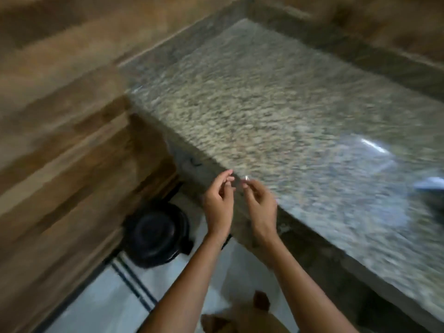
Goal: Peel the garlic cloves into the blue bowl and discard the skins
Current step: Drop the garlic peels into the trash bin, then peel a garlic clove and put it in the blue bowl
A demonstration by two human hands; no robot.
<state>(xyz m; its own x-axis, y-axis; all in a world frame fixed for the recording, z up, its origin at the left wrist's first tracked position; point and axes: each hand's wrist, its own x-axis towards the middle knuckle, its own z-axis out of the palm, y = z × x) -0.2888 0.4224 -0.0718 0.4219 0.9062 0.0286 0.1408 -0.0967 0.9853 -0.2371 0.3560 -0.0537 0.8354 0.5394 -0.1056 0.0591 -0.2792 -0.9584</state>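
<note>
The frame is motion-blurred. My left hand (219, 199) and my right hand (258, 200) are held close together over the near left corner of the granite counter (276, 111). My right hand's fingertips pinch a small pale scrap, maybe a garlic skin (246, 178). The fingers of my left hand are loosely curled with their tips drawn together; whether they hold anything is unclear. The blue bowl (431, 186) is cut off by the right edge of the frame, on the counter.
A black round bin (156, 234) stands on the white tiled floor (108, 292) below and left of my hands, beside the wooden wall (60, 140). The counter's front edge runs diagonally to the lower right.
</note>
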